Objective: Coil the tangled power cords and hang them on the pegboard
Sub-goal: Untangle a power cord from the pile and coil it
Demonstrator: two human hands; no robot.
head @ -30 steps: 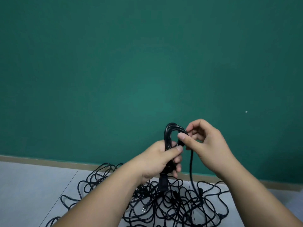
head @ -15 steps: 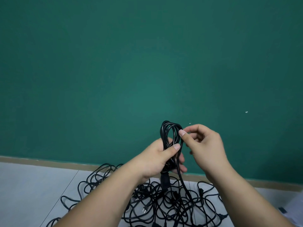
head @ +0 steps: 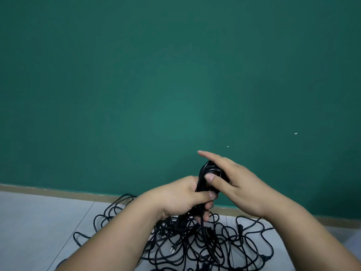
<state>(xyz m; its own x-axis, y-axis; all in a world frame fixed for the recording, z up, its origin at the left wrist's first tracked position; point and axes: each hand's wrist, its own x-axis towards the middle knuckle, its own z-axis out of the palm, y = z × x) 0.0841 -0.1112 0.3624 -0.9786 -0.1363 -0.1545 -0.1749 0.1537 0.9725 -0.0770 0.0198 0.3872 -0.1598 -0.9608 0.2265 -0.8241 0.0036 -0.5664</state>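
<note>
While the left hand (head: 183,198) grips one black coil (head: 202,177) upright, fingers curled round its bunched loops, the right hand (head: 234,178) lies over the coil's top with fingers straight and thumb pressed to the strands, pinching nothing I can see. That one cord looks nearly coiled, a strand trailing down into the tangled cords (head: 205,245) sprawled on the floor (head: 39,222) by the green wall (head: 175,75). No pegboard in sight; I judge nothing hung yet, most of the job ahead.
</note>
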